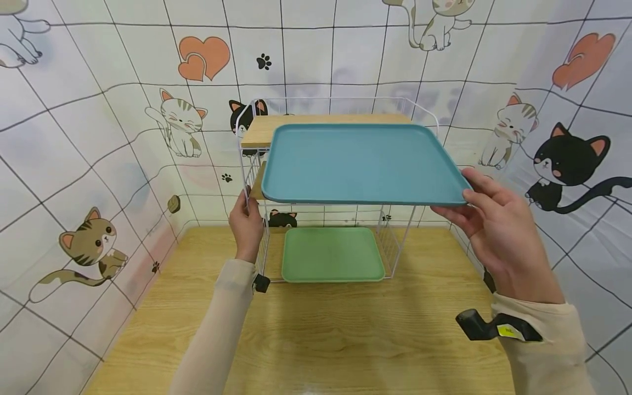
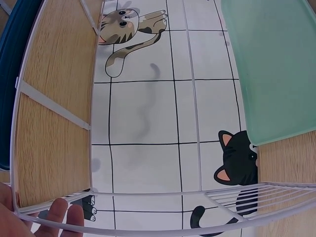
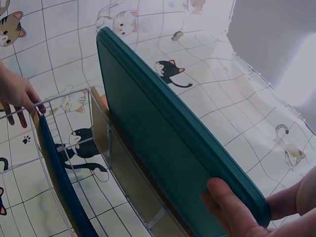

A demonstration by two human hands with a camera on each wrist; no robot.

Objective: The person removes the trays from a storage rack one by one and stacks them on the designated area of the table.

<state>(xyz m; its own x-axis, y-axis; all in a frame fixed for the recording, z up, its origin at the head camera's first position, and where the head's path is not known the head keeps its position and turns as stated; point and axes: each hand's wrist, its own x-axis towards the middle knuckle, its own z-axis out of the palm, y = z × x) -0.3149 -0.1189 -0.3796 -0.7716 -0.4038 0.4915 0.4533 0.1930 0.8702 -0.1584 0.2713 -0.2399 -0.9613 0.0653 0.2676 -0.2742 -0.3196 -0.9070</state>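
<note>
A light blue rectangular tray [image 1: 355, 164] hangs in front of and over the white wire rack [image 1: 410, 230]. At its near right corner my right hand [image 1: 501, 236] pinches it, thumb on the near side and fingers beneath. My left hand [image 1: 247, 227] grips the rack's left side frame at the middle shelf; in the left wrist view its fingers [image 2: 58, 215] curl round the wire. A green tray [image 1: 333, 255] lies on the rack's bottom shelf. Another dark blue tray [image 3: 61, 163] sits on the middle shelf, which the held tray mostly covers in the head view.
The rack's top wooden shelf [image 1: 261, 131] shows behind the held tray, with a raised wire rail around it. Beneath everything is a wooden table [image 1: 316, 340]. White cat-patterned sheeting [image 1: 163, 164] closes in the back and both sides.
</note>
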